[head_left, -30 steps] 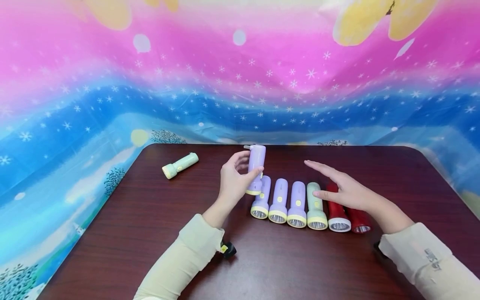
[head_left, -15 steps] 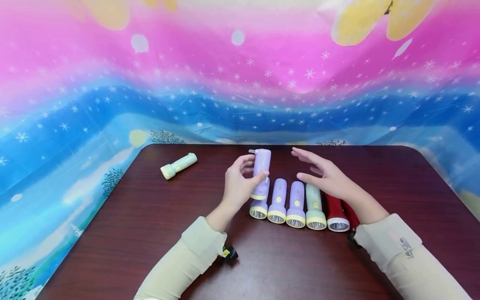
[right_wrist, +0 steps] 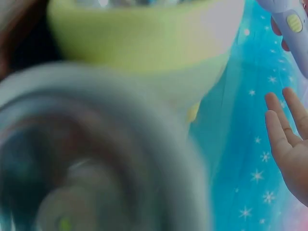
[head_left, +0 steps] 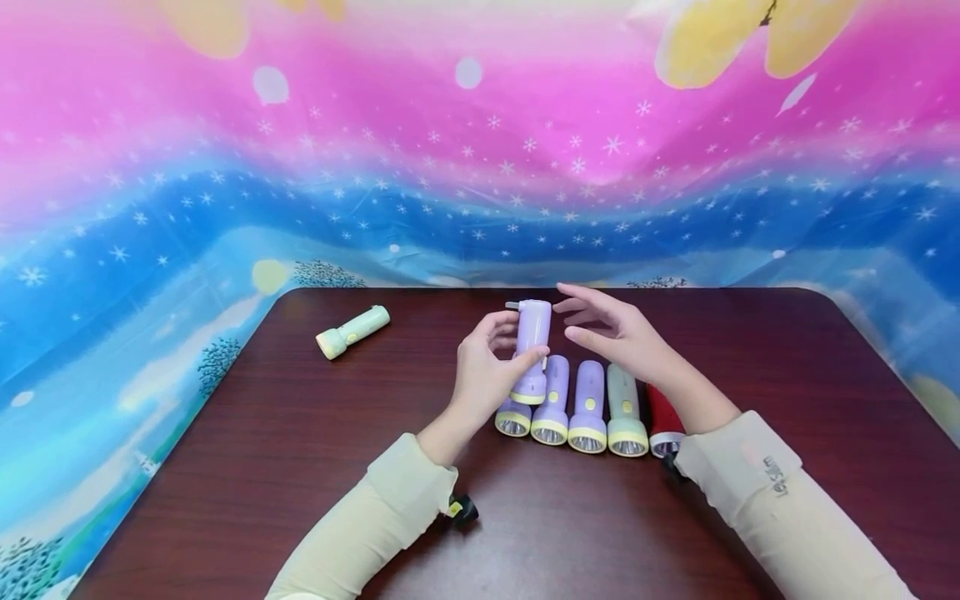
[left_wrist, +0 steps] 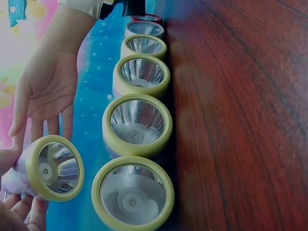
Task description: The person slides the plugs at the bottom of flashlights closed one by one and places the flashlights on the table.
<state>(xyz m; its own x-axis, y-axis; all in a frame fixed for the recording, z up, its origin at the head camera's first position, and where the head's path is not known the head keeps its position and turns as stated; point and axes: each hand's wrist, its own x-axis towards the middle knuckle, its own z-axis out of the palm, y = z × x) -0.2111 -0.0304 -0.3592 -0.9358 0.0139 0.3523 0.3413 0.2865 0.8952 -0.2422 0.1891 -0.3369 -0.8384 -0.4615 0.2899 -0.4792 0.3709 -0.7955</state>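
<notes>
My left hand [head_left: 482, 371] grips a purple flashlight [head_left: 533, 323] upright, its yellow-rimmed head pointing down and a small grey tab [head_left: 512, 305] sticking out leftward near its tail. The thumb lies across its front. My right hand [head_left: 621, 332] hovers to the right of this flashlight with fingers extended, apart from it. Below the hands a row lies side by side, lenses toward me: purple flashlights [head_left: 590, 400], a light green flashlight [head_left: 625, 408] and a red flashlight [head_left: 663, 421] with a pale rim. The held flashlight covers part of the leftmost purple one; the right forearm hides the row's right end.
Another light green flashlight [head_left: 354, 332] lies alone at the back left of the dark brown table [head_left: 300, 467]. A patterned cloth backdrop [head_left: 450, 167] hangs behind the table's far edge. Black wrist-worn devices [head_left: 463, 510] sit at the sleeve cuffs.
The left hand has moved slightly right and down with the purple flashlight. The right hand has come leftward from over the green and red flashlights to near the held one.
</notes>
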